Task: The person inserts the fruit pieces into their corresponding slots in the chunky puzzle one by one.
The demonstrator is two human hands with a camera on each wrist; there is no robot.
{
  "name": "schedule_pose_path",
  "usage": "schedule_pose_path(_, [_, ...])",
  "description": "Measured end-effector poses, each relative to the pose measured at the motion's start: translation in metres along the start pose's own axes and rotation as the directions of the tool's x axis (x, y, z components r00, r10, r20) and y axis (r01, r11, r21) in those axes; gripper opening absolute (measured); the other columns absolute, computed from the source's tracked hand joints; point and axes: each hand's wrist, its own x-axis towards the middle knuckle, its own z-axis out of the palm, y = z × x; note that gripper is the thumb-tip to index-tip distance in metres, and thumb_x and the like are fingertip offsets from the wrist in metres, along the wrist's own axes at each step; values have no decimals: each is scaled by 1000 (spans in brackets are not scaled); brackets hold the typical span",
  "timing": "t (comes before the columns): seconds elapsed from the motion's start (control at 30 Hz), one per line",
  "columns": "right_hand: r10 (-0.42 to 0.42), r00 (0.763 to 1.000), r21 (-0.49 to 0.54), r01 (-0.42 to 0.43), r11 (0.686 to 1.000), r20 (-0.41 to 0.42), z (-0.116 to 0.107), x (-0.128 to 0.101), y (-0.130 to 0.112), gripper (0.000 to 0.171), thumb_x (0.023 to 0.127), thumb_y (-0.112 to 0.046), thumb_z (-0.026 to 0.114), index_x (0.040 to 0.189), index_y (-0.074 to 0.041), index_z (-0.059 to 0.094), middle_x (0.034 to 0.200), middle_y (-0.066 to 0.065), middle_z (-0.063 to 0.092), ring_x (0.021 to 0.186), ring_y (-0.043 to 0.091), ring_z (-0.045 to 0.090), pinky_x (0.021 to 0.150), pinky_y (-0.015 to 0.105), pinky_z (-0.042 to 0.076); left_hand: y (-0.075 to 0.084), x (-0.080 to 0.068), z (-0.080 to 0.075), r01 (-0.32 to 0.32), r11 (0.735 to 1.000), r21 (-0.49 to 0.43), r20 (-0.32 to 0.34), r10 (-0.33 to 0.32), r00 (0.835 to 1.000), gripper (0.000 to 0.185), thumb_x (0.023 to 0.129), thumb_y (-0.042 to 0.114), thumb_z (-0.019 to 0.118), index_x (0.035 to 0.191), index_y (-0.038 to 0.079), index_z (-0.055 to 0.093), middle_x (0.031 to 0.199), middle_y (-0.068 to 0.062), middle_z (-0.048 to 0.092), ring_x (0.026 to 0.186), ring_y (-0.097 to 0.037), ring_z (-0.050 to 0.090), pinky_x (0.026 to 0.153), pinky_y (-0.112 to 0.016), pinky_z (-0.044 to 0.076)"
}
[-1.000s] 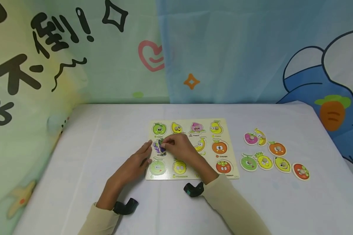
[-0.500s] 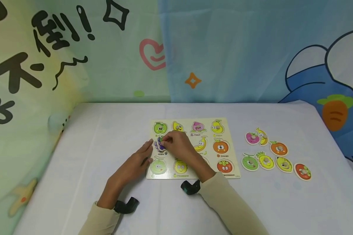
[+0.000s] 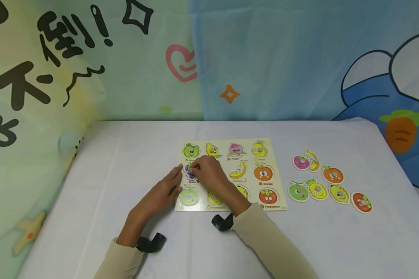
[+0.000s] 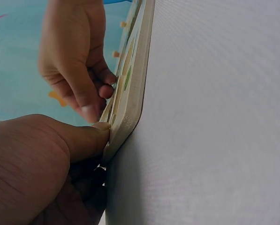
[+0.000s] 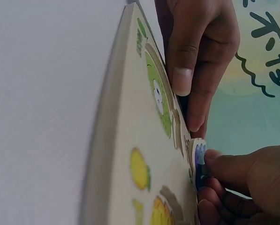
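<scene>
A cream wooden fruit puzzle board (image 3: 248, 144) lies on the white table. My right hand (image 3: 211, 174) pinches the grape puzzle piece (image 3: 189, 173) between thumb and fingers, over the grape spot in the middle row's left end. In the right wrist view, that grape piece (image 5: 199, 152) stands a little proud of the board's face. My left hand (image 3: 163, 193) rests against the board's left edge with fingers extended; in the left wrist view its thumb (image 4: 90, 140) touches the board near a corner. The right forearm hides part of the bottom row.
Loose fruit pieces lie right of the board: a pink fruit (image 3: 301, 162), banana (image 3: 314, 161), orange (image 3: 333, 175), green melon (image 3: 298, 192), pineapple (image 3: 317, 190), lemon (image 3: 339, 194) and red persimmon (image 3: 361, 202). A printed cloth (image 3: 265, 58) hangs behind the table.
The grape piece has shifted from askew to lined up over its printed spot, with the right hand still on it. The left hand stays at the board's edge. The head view has shifted slightly.
</scene>
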Motion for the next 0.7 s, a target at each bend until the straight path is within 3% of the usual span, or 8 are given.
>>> schedule_pose_path(0.27, [7, 1000, -75, -8, 997, -12, 4, 1, -4, 9, 89, -16, 73, 92, -7, 75, 84, -1, 58, 78, 14, 53, 70, 28, 46, -2, 1, 0, -25, 1000, -3, -5, 25, 1000, 54, 99, 8, 56, 146, -7, 33, 159, -12, 21, 145, -28, 18, 113, -44, 26])
schedule_pose_path(0.7, [15, 999, -50, -13, 999, 29, 2, 0, -5, 14, 91, -17, 71, 100, -8, 75, 87, -1, 57, 78, 13, 53, 69, 27, 46, 1, 1, -1, -10, 1000, 7, 3, 10, 1000, 53, 99, 8, 56, 145, -7, 34, 158, -12, 22, 145, -28, 19, 113, -44, 26])
